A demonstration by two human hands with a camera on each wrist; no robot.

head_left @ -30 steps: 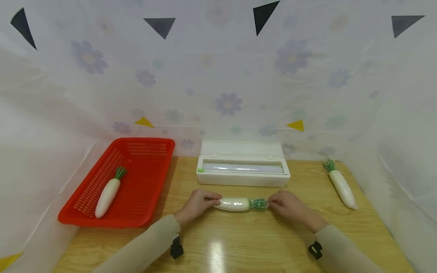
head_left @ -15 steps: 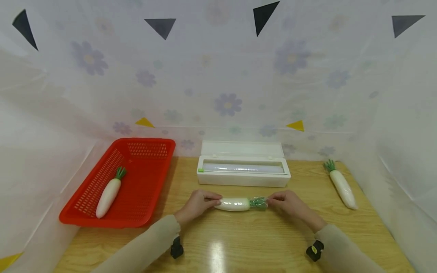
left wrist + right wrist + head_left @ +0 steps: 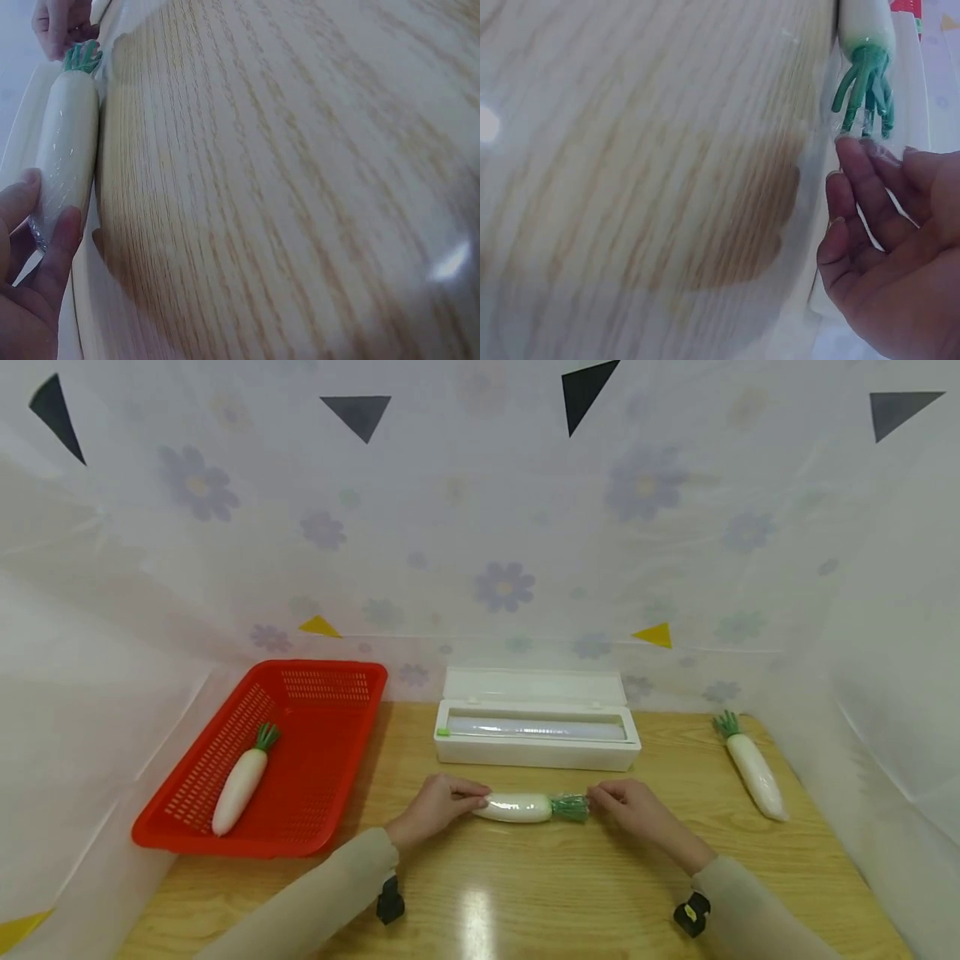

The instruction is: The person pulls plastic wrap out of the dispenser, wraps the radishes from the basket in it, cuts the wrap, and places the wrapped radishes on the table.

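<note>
A white radish [image 3: 517, 808] with green leaves lies sideways on the table, wrapped in shiny clear film. At its tapered left end my left hand [image 3: 441, 808] grips it between thumb and fingers; the left wrist view shows this hand [image 3: 37, 262] on both sides of the tip. By the leaf end is my right hand [image 3: 636, 814], its fingertips pinching the loose plastic wrap [image 3: 881, 150] just past the green leaves [image 3: 866, 90]. The exact contact of thumb and forefinger is partly hidden.
Behind the hands stands a white cling film box [image 3: 536, 753], lid raised, with a roll inside. A red basket [image 3: 330, 810] on the left holds another radish [image 3: 240, 789]. On the far right lies a film-wrapped radish [image 3: 757, 775]. Patterned curtains enclose the wooden table [image 3: 555, 893].
The right fingers shift slightly at the wrap by the leaves. My left hand keeps its grip and the radish stays in place; the head view drifts a little.
</note>
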